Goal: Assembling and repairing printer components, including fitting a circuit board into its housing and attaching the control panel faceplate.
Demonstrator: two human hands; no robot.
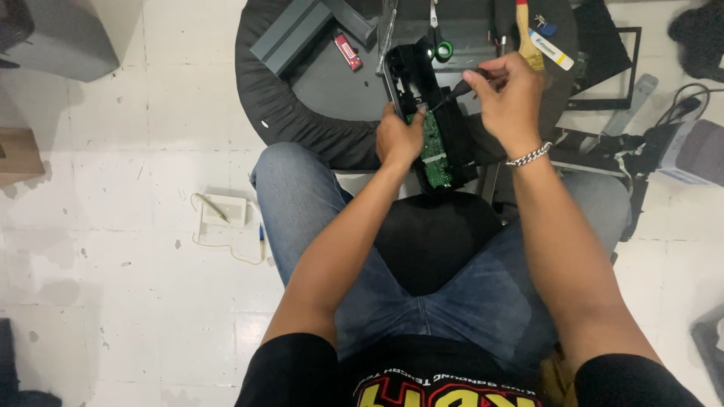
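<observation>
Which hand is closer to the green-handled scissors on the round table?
Right. The right hand, gripping a screwdriver, sits just below and to the right of the scissors. The left hand is lower down, holding the black casing with the green circuit board.

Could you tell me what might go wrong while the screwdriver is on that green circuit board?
The screwdriver in the right hand angles down onto the green circuit board; a slip could scratch it. The black housing juts over the edge of the round table, steadied only by the left hand, so it could tip toward the lap. A freed screw could drop to the floor.
</observation>
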